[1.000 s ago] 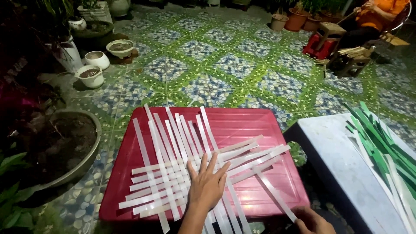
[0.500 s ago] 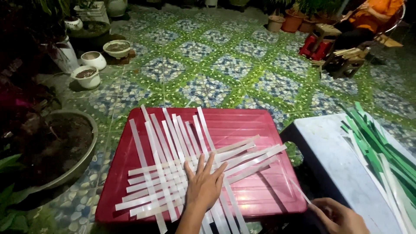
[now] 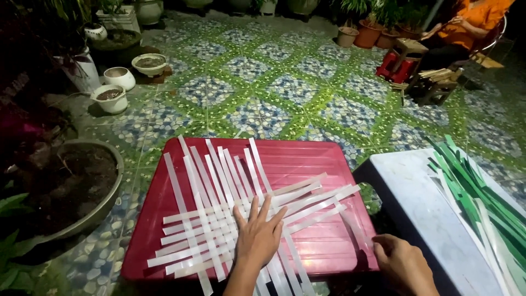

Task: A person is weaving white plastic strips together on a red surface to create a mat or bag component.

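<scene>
Our left hand (image 3: 258, 237) lies flat, fingers spread, pinning the woven white strips (image 3: 230, 219) at the middle of the red plastic tray (image 3: 307, 159). Our right hand (image 3: 402, 263), near the tray's right edge, pinches a loose strip's (image 3: 353, 227) end. We should keep the weave pressed and slide that strip in straight

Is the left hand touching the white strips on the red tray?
Touching. The head view shows the left hand pressed flat, fingers spread, on the woven white strips lying across the red tray.
</scene>
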